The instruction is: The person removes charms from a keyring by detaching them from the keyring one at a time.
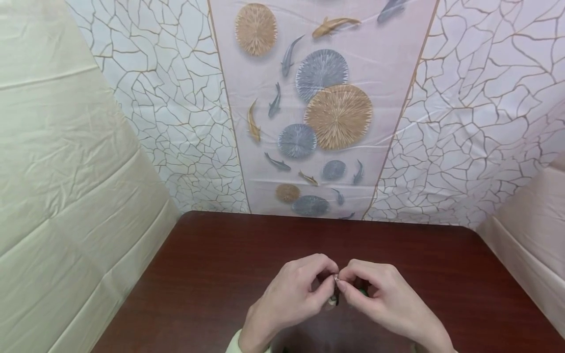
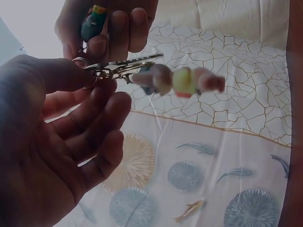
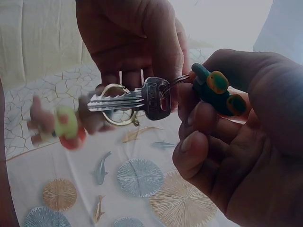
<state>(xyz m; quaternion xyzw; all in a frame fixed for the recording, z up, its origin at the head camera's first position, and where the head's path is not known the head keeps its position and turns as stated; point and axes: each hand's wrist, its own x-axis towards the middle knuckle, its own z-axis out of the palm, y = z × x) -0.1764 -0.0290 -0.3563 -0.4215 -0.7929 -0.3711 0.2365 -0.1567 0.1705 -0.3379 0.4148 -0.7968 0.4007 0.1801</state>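
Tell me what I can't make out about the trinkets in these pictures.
- Left wrist view: the multicoloured charm is blurred, so its fine details are lost.
- Right wrist view: any marking on the head of the key is too dark and small to read.
- Right wrist view: part of the green charm is covered by the right hand.
- Head view: the metal piece is too small to identify.
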